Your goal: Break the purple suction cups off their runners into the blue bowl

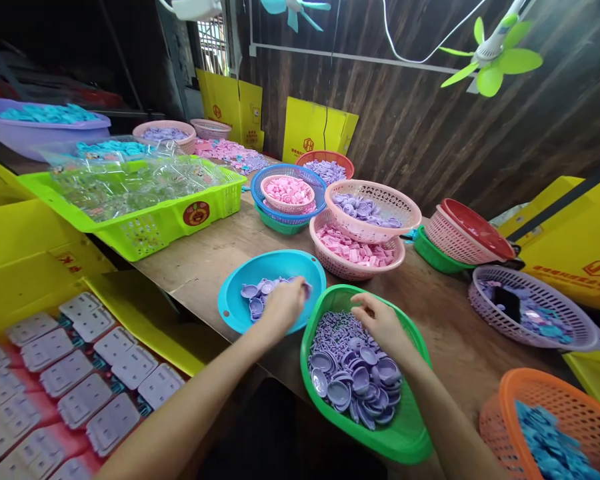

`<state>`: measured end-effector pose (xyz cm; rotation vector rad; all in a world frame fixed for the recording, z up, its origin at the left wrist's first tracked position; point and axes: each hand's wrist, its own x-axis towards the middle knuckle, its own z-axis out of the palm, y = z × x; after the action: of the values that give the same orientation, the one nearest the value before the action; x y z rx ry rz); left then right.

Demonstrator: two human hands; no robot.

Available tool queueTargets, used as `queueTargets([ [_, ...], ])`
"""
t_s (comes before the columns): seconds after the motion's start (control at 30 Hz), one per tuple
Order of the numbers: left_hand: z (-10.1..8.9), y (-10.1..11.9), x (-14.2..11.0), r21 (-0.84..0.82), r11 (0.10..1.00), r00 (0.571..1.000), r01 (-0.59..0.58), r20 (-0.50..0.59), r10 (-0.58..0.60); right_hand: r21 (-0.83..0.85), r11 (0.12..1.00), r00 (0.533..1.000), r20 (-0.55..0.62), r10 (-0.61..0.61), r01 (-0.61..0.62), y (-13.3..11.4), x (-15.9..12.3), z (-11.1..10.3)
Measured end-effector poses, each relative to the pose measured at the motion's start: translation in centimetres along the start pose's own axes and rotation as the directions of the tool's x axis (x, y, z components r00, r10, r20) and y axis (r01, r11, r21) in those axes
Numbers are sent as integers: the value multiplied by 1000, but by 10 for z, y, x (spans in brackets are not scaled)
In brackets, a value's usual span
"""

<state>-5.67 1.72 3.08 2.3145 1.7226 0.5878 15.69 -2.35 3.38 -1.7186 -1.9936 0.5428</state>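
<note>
My left hand is over a blue basin with purple cup-shaped plastic pieces in it. Its fingers are closed, and a bit of a purple plastic piece shows at their tips. To the right, a green basket holds larger purple dish-shaped pieces at the near side and many tiny purple parts at the far side. My right hand hovers at this basket's far right part. Its thumb and forefinger are bent but apart, and I see nothing between them.
Behind stand a pink basket of purple pieces stacked on another of pink pieces. A lime-green crate holds clear bags. At right are a lavender basket and an orange basket. Grey-white cases fill a carton at lower left.
</note>
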Motion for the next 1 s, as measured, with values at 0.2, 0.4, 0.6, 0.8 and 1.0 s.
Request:
queueTargets([
  [0.2, -1, -2, 0, 109, 990, 994, -90, -52, 96, -232, 973, 975, 217, 51, 1, 41, 15, 59],
  [0.4, 47, 49, -23, -74, 931, 824, -358, 443, 353, -244, 970, 965, 252, 72, -8, 53, 15, 61],
  [0.6, 78, 82, -9, -76, 932, 735, -353, 593, 327, -224, 969, 986, 109, 127, -101, 66, 6, 38],
  [0.8, 82, 98, 5, -103, 944, 739, -312, 598, 310, -156, 956, 969, -46, 244, -248, 68, 2, 31],
  [1.0, 76, 78, 10, -197, 947, 819, -252, 478, 317, -5, 973, 973, -15, 231, -231, 64, -10, 24],
])
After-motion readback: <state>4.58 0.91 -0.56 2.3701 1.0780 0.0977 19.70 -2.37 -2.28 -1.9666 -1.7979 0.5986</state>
